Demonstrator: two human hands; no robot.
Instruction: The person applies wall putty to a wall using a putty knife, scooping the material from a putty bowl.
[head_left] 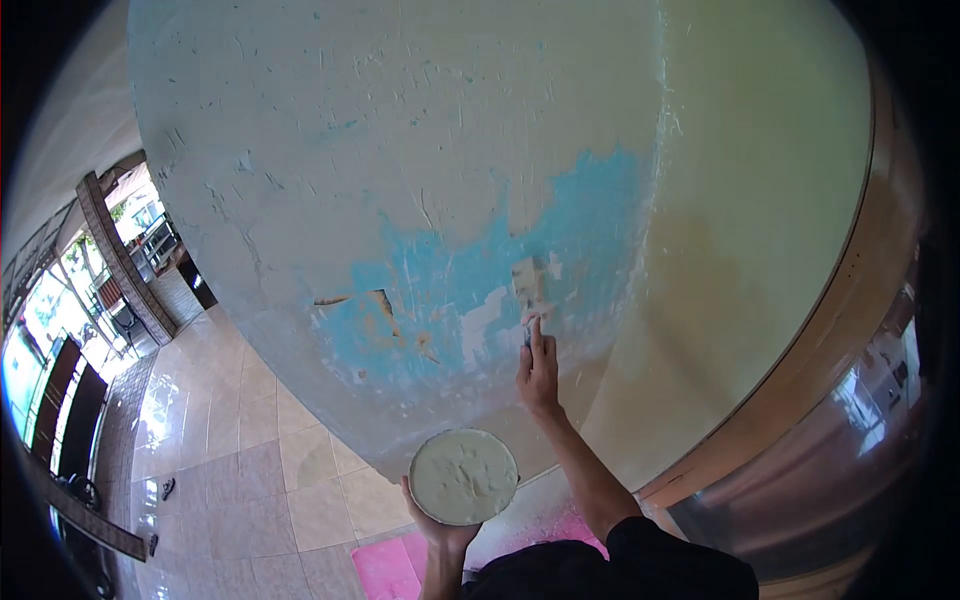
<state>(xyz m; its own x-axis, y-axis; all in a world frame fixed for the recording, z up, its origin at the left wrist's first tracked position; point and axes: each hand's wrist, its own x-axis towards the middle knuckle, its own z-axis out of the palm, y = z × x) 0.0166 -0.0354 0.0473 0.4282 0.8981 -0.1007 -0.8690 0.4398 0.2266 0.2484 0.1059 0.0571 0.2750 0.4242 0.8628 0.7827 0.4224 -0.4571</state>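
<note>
Right fingers [539,345] clasp scraper [526,280] (long axis upright, blade up); left hand [440,525] cups tub [463,431].

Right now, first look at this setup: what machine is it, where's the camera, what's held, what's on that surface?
No machine: a person works with two bare hands. There is one picture, from a camera worn on the head, looking forward and down; the curved edges suggest a wide lens.

The left hand supports a round container of pale paste. The right hand grips a scraper, its blade up at the wall; whether it touches is hard to tell.

That wall is the surface: pale, with a ragged blue patch carrying whitish smears.
</note>
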